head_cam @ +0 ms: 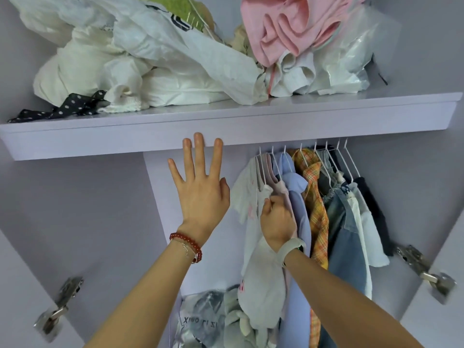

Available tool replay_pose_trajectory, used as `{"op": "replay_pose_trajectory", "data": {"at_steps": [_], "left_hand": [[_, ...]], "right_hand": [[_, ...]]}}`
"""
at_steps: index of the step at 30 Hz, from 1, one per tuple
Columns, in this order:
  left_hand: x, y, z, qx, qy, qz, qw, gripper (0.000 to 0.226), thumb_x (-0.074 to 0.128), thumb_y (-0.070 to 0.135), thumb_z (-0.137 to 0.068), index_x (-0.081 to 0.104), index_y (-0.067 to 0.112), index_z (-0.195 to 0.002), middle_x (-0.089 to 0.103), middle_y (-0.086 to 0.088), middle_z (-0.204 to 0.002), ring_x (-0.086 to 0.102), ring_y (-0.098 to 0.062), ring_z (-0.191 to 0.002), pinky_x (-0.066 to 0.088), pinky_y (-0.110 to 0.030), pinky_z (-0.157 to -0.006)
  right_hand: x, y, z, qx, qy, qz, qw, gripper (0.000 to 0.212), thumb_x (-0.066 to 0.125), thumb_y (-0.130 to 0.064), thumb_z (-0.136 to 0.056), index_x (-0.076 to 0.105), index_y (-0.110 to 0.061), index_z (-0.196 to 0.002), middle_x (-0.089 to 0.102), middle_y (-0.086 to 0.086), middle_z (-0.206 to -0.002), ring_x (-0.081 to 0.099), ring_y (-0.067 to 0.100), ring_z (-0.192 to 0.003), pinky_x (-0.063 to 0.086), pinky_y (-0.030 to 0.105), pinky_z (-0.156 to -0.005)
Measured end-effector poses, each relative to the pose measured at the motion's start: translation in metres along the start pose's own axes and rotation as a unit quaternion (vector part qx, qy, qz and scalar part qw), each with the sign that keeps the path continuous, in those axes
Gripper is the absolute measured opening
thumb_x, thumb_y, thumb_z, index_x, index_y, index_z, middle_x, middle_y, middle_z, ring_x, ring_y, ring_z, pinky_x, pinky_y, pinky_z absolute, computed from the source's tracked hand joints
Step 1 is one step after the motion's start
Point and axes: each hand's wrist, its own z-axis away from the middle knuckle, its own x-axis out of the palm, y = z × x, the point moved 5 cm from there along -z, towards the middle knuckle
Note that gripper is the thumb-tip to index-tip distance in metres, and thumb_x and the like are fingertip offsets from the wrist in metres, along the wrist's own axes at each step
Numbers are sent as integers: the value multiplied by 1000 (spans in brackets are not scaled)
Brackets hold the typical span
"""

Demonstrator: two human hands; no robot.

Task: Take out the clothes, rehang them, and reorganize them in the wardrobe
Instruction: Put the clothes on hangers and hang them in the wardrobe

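Several garments hang on white hangers [326,159] under the lilac shelf [251,129]: a white printed top [253,247] at the left, then a lavender shirt [298,217], an orange plaid piece [317,214] and denim items [344,237]. My right hand [276,219] grips the shoulder of the white top. Left of the clothes, my left hand [200,187] is raised with its fingers spread straight, fingertips at the shelf's front edge, holding nothing.
On the shelf lie white plastic bags [140,59], a pink garment [283,28], a clear bag [351,61] and a black dotted ribbon [62,106]. A packaged bag [200,320] and grey fabric sit on the wardrobe floor. Door hinges [57,307] flank both sides.
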Motion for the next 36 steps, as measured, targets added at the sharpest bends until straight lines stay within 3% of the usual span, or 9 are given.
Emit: {"op": "replay_pose_trajectory", "data": {"at_steps": [3,6,10,13,17,21,25,29,36], "left_hand": [[5,1,12,-11,-5,55,998,74,52,19,-80,19,18,-146,12,-17,-153,1,-32,-141,8,-61,-109],[18,2,40,-22,-51,114,992,67,48,22,-82,26,17,-145,16,-17,-153,4,-33,-141,10,-60,-109],[42,9,87,-27,-160,177,971,60,45,24,-85,32,16,-143,20,-15,-152,12,-35,-141,10,-58,-110],[52,33,129,2,-228,225,947,53,53,15,-86,40,9,-138,32,-18,-147,25,-37,-137,22,-58,-108],[43,100,190,100,-269,327,900,44,55,9,-81,54,0,-124,51,-21,-131,45,-42,-123,40,-57,-96],[21,187,261,210,-378,373,821,46,57,13,-87,49,5,-131,46,-16,-138,39,-36,-130,34,-54,-101],[-18,267,346,346,-471,384,715,48,36,27,-97,29,15,-143,22,-5,-152,15,-20,-141,15,-41,-113],[-86,337,415,452,-480,423,621,47,34,27,-97,30,16,-142,23,-4,-151,18,-17,-140,15,-38,-113],[-221,442,545,591,-491,449,457,45,38,25,-96,35,15,-140,26,-4,-150,24,-20,-136,20,-37,-111]], "right_hand": [[-6,2,6,-43,-44,-34,998,25,41,-19,-95,51,-7,-115,60,15,-106,56,34,-95,47,41,-75],[-16,7,27,-78,-64,-37,994,37,43,-16,-94,44,-9,-130,52,13,-126,48,30,-114,41,42,-94],[-49,21,78,-132,-9,28,991,40,43,-15,-89,48,-3,-127,56,15,-121,50,31,-113,40,40,-98],[-78,62,123,-90,19,113,989,42,46,-14,-87,51,-1,-126,54,18,-127,48,37,-118,40,48,-99],[-125,130,204,47,30,207,977,42,51,-12,-90,46,-4,-131,49,16,-134,41,37,-127,33,49,-104],[-191,188,311,224,55,277,933,45,41,-22,-95,36,-14,-139,38,5,-144,26,24,-136,19,36,-111],[-262,218,426,384,96,315,863,44,39,-23,-95,36,-16,-138,37,3,-145,27,21,-135,20,33,-108],[-318,225,539,494,172,305,796,41,40,-18,-93,43,-15,-134,43,2,-139,35,24,-129,31,37,-105],[-378,227,741,653,289,230,662,38,39,-14,-95,44,-2,-131,46,15,-135,39,30,-126,30,37,-106]]}}
